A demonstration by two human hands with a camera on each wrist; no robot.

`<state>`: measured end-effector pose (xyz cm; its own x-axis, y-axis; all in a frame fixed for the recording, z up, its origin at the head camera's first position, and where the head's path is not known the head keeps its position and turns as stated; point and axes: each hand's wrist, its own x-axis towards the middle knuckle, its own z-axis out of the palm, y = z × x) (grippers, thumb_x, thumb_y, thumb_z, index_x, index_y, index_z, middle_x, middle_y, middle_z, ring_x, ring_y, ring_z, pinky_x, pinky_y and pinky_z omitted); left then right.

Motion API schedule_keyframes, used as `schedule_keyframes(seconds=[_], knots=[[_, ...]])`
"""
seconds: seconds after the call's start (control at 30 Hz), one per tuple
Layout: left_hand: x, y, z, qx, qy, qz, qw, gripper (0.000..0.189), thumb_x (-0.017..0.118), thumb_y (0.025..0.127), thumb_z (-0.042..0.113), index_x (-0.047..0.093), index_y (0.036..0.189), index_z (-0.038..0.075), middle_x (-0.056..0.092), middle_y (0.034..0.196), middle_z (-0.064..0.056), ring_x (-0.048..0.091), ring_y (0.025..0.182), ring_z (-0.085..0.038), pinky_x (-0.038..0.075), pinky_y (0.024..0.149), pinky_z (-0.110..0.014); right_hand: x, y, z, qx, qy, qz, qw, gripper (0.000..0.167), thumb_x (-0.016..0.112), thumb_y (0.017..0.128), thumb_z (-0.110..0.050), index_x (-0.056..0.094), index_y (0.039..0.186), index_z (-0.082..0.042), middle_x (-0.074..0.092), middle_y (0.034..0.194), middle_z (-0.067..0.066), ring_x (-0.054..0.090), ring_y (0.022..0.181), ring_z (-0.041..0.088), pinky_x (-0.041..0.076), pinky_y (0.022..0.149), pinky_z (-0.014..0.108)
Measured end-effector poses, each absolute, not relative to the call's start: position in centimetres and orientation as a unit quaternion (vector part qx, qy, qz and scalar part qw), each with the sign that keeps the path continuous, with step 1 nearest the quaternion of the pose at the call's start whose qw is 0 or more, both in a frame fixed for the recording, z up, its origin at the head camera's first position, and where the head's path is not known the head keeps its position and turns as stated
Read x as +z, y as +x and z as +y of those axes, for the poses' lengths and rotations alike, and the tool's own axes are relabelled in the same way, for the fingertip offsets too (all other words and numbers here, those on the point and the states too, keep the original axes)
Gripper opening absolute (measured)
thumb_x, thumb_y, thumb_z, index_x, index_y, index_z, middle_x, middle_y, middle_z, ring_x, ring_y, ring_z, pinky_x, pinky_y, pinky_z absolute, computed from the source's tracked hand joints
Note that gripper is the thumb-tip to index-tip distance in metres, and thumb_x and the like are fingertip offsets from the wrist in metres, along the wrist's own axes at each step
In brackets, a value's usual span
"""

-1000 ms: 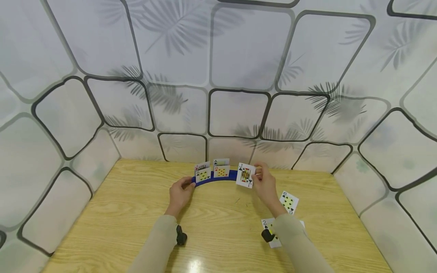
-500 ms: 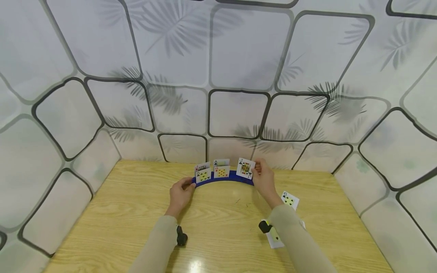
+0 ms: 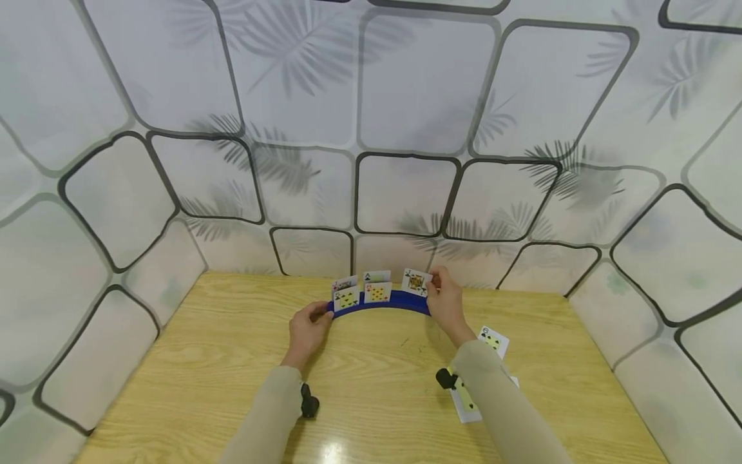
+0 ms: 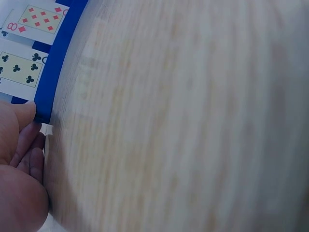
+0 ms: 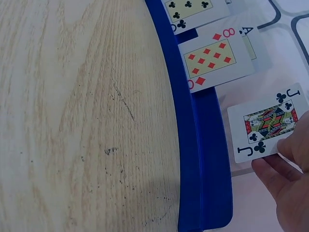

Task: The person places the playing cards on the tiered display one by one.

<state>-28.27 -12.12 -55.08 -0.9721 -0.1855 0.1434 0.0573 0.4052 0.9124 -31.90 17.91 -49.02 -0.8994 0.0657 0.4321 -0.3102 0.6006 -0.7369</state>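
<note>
A curved blue playing card holder [image 3: 400, 299] stands near the back of the table. My left hand [image 3: 306, 330] pinches its left end, with the thumb [image 4: 24, 113] on the blue edge. Between the thumb and fingers of my right hand [image 3: 447, 304] is a jack of clubs [image 5: 268, 123], tilted and close over the rear of the holder's right part. Upright in the front slot are a clubs card [image 3: 346, 299] and an eight of diamonds [image 5: 212, 62]. Behind them stand a jack [image 3: 344, 282] and an ace [image 3: 377, 277], both partly hidden.
Loose cards lie on the table at the right: a spades card [image 3: 493, 341] and another card [image 3: 467, 406], partly covered by my right forearm. A patterned cloth wall [image 3: 400, 193] rises just behind the holder and along both sides.
My right hand has carried the jack of clubs back, from in front of the holder to over its rear part. The left hand keeps its place at the holder's end.
</note>
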Motion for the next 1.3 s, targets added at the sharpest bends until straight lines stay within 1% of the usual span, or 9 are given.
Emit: schedule_keyframes(seconds=[0.13, 0.3, 0.5, 0.63, 0.8, 1.07, 1.3], knots=[[-55.08, -28.26, -12.14, -0.546, 0.036, -0.829, 0.110, 0.027, 0.071, 0.099, 0.008, 0.073, 0.125, 0.000, 0.076, 0.120, -0.020, 0.071, 0.110, -0.035, 0.057, 0.099, -0.050, -49.00, -32.19, 17.68, 0.439, 0.076, -0.870, 0.211, 0.020, 0.059, 0.101, 0.007, 0.060, 0.120, 0.004, 0.066, 0.095, 0.022, 0.065, 0.088, 0.037, 0.060, 0.081, 0.052], [-55.11, -28.25, -12.15, -0.549, 0.038, -0.828, 0.106, 0.027, 0.071, 0.099, 0.008, 0.073, 0.125, 0.000, 0.076, 0.121, -0.020, 0.070, 0.112, -0.035, 0.057, 0.100, -0.050, -49.06, -32.38, 17.49, 0.431, 0.082, -0.874, 0.207, 0.022, 0.059, 0.101, 0.006, 0.060, 0.123, 0.005, 0.066, 0.093, 0.022, 0.064, 0.085, 0.035, 0.060, 0.079, 0.052], [-55.22, -28.28, -12.08, -0.546, 0.037, -0.830, 0.109, 0.027, 0.071, 0.100, 0.008, 0.073, 0.125, 0.000, 0.076, 0.120, -0.020, 0.071, 0.112, -0.035, 0.057, 0.100, -0.051, -49.12, -32.39, 17.47, 0.435, 0.086, -0.875, 0.193, 0.022, 0.058, 0.102, 0.005, 0.059, 0.125, 0.006, 0.065, 0.094, 0.022, 0.063, 0.084, 0.035, 0.061, 0.082, 0.054], [-55.18, -28.25, -12.08, -0.547, 0.036, -0.829, 0.112, 0.027, 0.071, 0.099, 0.008, 0.073, 0.125, 0.000, 0.076, 0.120, -0.021, 0.071, 0.111, -0.035, 0.057, 0.100, -0.051, -49.24, -32.48, 17.51, 0.434, 0.084, -0.878, 0.185, 0.023, 0.058, 0.103, 0.005, 0.059, 0.126, 0.005, 0.065, 0.095, 0.021, 0.064, 0.086, 0.035, 0.061, 0.085, 0.054], [-55.22, -28.26, -12.12, -0.549, 0.036, -0.828, 0.112, 0.028, 0.071, 0.099, 0.008, 0.073, 0.126, 0.000, 0.076, 0.121, -0.021, 0.071, 0.113, -0.036, 0.057, 0.101, -0.051, -49.37, -32.55, 17.62, 0.431, 0.083, -0.880, 0.182, 0.023, 0.058, 0.103, 0.004, 0.058, 0.126, 0.005, 0.065, 0.096, 0.021, 0.064, 0.088, 0.035, 0.060, 0.083, 0.054], [-55.35, -28.40, -12.12, -0.549, 0.037, -0.828, 0.110, 0.027, 0.072, 0.099, 0.008, 0.073, 0.125, 0.000, 0.076, 0.121, -0.021, 0.071, 0.113, -0.036, 0.057, 0.101, -0.051, -49.37, -32.34, 17.58, 0.439, 0.075, -0.880, 0.165, 0.026, 0.057, 0.104, 0.003, 0.057, 0.130, 0.005, 0.067, 0.103, 0.024, 0.067, 0.094, 0.039, 0.061, 0.087, 0.055], [-55.28, -28.36, -12.09, -0.551, 0.039, -0.826, 0.111, 0.027, 0.072, 0.099, 0.007, 0.073, 0.125, -0.001, 0.076, 0.121, -0.021, 0.071, 0.113, -0.036, 0.057, 0.101, -0.051, -49.65, -32.50, 17.47, 0.431, 0.069, -0.886, 0.155, 0.022, 0.057, 0.105, 0.001, 0.057, 0.127, 0.002, 0.067, 0.107, 0.024, 0.068, 0.100, 0.039, 0.060, 0.088, 0.054]])
